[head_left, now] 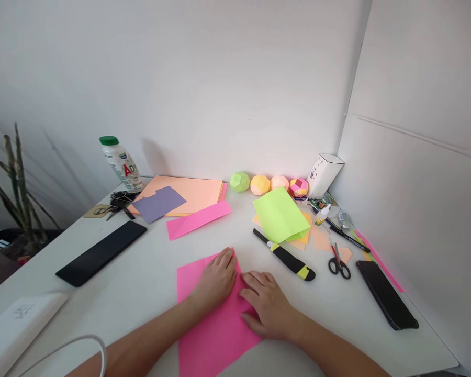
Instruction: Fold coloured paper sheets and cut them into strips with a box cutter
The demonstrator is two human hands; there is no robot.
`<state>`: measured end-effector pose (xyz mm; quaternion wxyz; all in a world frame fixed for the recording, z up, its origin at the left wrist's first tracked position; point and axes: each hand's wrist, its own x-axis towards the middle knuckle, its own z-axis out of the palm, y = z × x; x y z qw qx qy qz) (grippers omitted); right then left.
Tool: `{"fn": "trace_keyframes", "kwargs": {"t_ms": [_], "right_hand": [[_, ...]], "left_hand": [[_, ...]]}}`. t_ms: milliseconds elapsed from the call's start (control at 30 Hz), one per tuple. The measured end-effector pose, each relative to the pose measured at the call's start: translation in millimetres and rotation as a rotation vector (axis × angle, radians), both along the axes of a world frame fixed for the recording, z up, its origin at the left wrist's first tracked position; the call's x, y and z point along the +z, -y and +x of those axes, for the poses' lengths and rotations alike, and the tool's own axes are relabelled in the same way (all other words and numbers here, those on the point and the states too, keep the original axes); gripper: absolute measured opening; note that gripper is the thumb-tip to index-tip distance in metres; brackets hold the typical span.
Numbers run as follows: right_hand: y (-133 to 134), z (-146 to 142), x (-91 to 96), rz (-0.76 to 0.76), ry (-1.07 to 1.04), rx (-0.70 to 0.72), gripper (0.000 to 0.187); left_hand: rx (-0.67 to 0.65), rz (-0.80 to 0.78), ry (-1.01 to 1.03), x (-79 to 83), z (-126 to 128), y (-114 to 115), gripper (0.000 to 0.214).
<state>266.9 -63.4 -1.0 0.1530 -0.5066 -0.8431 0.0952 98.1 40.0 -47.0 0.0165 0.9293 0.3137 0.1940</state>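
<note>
A bright pink sheet of paper (204,335) lies on the white table in front of me. My left hand (215,277) rests flat across its upper part, fingers stretched toward the top right corner. Along the sheet's right edge, my right hand (269,303) touches the paper with its fingers spread. Just beyond the sheet is a narrow pink paper strip (199,220). A black and yellow utility knife (288,259) lies to the right, beyond my right hand, its blade end pointing away to the left. Part of the sheet is hidden under my hands.
Green folded paper (281,214), scissors (338,264), a glue bottle (322,214) and a phone (387,294) are on the right. Several paper balls (260,185) line the wall. Leftward are a black slab (102,253), purple paper (159,203), keys (120,204), a bottle (121,165) and a white box (23,324).
</note>
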Motion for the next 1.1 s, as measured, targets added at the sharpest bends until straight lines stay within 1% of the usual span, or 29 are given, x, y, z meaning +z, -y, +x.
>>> {"fn": "trace_keyframes", "kwargs": {"t_ms": [133, 300, 467, 567, 633, 733, 900, 1100], "right_hand": [[-13.5, -3.1, -2.7, 0.054, 0.037, -0.011, 0.023], [-42.2, -9.3, -11.4, 0.089, 0.073, -0.06, 0.016], [-67.2, -19.0, -14.3, 0.098, 0.118, -0.079, 0.017], [-69.3, -21.4, -13.1, 0.1, 0.137, -0.085, 0.019], [-63.3, -20.6, -12.2, 0.104, 0.146, -0.079, 0.019], [-46.3, -17.3, -10.4, 0.107, 0.156, -0.056, 0.019], [-8.7, -12.7, -5.7, 0.1, 0.177, -0.013, 0.017], [40.9, -8.7, -4.1, 0.127, 0.218, -0.023, 0.015]], "left_hand": [[0.038, -0.013, -0.024, -2.7, 0.1, -7.6, 0.038], [0.016, -0.042, -0.022, 2.0, -1.2, -21.2, 0.037], [0.025, -0.046, -0.025, 7.1, -2.9, -29.9, 0.038], [0.038, -0.045, -0.036, 8.7, -2.9, -31.5, 0.038], [0.042, -0.047, -0.045, 9.3, -2.7, -31.5, 0.039], [0.045, -0.055, -0.053, 9.3, -2.3, -31.1, 0.041], [0.06, -0.066, -0.047, 8.0, -1.8, -31.0, 0.042], [0.05, -0.068, -0.054, 8.1, -1.4, -31.4, 0.042]]}}
